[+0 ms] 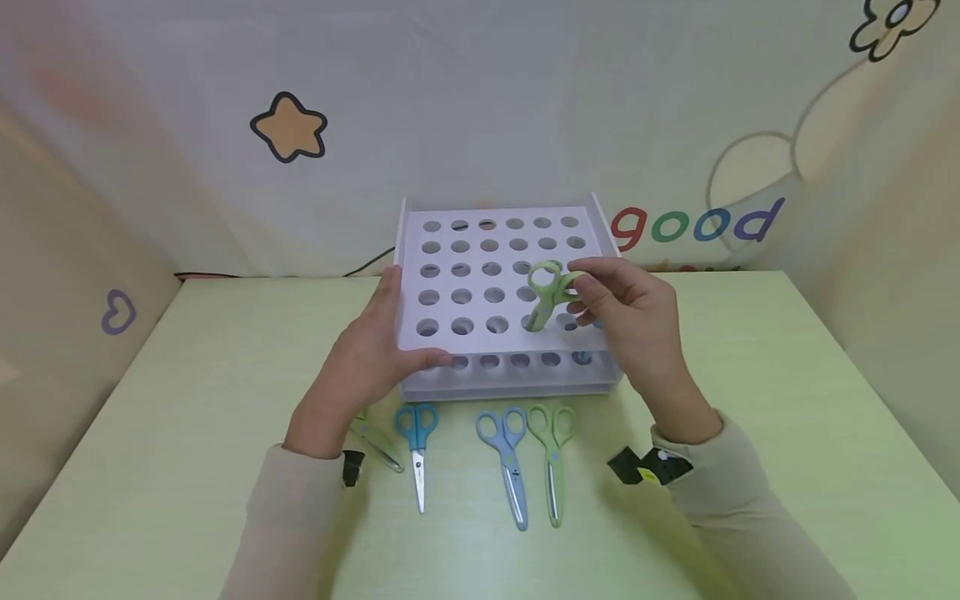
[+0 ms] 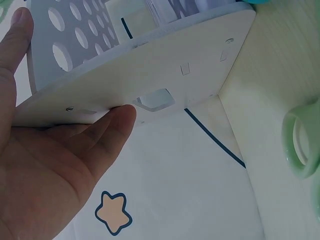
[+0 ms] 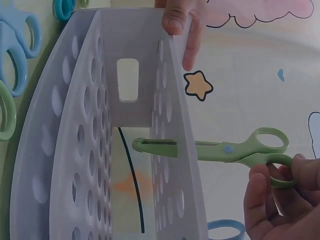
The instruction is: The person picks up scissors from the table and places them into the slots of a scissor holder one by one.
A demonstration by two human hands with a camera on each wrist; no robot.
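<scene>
A white two-tier rack [image 1: 450, 343] with rows of round holes stands at the middle of the table's far side. My left hand [image 1: 367, 358] grips its left front corner, thumb over the front edge and fingers against the side wall [image 2: 165, 75]. Between right thumb and fingers, my right hand [image 1: 637, 317] pinches one handle loop of green scissors [image 3: 220, 151]. Their closed blades pass down through a front-row hole of the top panel, and the tip [image 3: 142, 145] shows under it. Beside them, a blue handle loop [image 3: 227, 225] shows above the panel, mostly hidden by my right hand in the head view.
On the table [image 1: 150, 458], before the rack, lie teal scissors [image 1: 419, 458], light blue scissors [image 1: 510, 475] and green scissors [image 1: 553, 467]. Another green pair [image 1: 382, 442] is partly covered by my left wrist. A printed backdrop [image 1: 487, 108] rises behind the rack.
</scene>
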